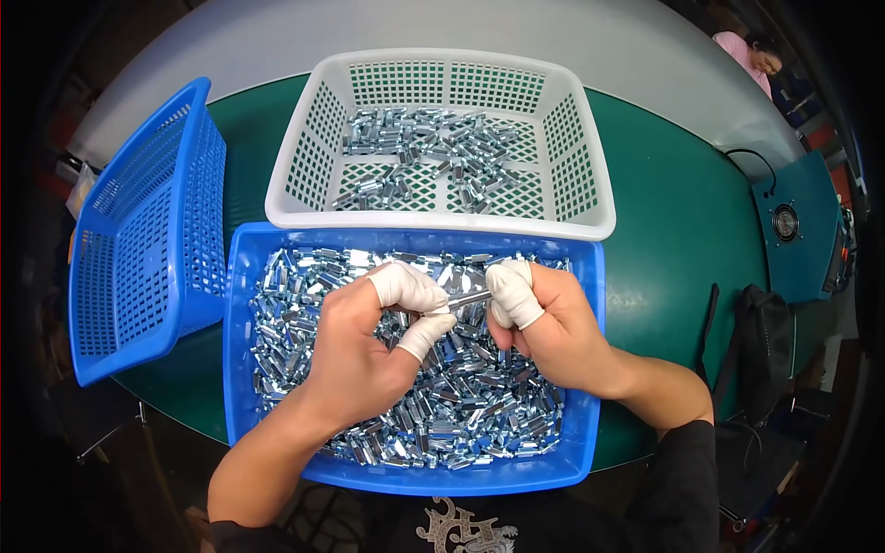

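L hand (364, 346), R hand (558, 323): each pinching one end of metal pin (470, 300), prob. for steady hold, above blue tray (447, 476), near, w/ loose pcs. (479, 410); white basket (442, 220), far, prob. for easy reach.

A black top (590, 527) covers the torso, with a pale, ornate print (461, 532) of curling shapes on its front. Its right sleeve (680, 479) is plain black and ends near the elbow; the left sleeve (244, 536) shows only as a dark strip low down. White, thin, slightly wrinkled finger covers (404, 286) are worn, at least 2 on the left hand (355, 346) and at least 2 on the right hand (570, 334).
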{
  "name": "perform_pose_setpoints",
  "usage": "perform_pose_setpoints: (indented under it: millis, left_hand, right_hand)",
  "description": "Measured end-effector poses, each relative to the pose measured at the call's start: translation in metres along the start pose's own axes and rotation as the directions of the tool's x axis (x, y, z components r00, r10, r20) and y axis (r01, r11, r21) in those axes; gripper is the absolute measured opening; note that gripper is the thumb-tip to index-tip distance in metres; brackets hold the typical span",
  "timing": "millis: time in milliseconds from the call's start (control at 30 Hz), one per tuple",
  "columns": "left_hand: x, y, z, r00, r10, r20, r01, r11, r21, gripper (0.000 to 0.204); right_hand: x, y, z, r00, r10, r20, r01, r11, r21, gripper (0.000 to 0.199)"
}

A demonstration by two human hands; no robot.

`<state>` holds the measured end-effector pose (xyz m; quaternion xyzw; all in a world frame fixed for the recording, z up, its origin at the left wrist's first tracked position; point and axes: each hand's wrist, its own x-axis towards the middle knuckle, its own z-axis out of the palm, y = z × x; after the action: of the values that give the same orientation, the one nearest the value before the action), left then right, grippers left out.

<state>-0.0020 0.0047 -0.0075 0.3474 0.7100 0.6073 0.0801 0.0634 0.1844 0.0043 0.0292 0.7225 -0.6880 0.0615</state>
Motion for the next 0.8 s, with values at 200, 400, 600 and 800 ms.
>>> perform_pose_setpoints:
  millis: [200,400,600,800]
  left_hand:
    - [-0.004,0.001,0.006,0.972,-0.224,0.073,0.235,0.888,-0.396,0.018]
    - [0.008,0.02,0.009,0.997,0.074,-0.014,-0.072,0.988,0.137,0.03]
    - [-0.005,0.014,-0.003,0.921,-0.379,0.089,0.39,0.901,-0.191,0.054]
    - [-0.002,0.019,0.001,0.833,-0.486,0.265,0.546,0.802,-0.243,0.04]
  right_hand:
    - [-0.002,0.001,0.002,0.996,-0.051,0.079,0.058,0.994,-0.091,0.039]
    - [-0.007,0.0,0.001,0.999,-0.03,0.035,0.03,1.0,0.008,0.038]
    - [-0.013,0.001,0.001,0.965,-0.263,0.008,0.262,0.96,-0.095,0.034]
    - [-0.01,0.001,0.004,0.966,-0.259,0.01,0.257,0.954,-0.156,0.033]
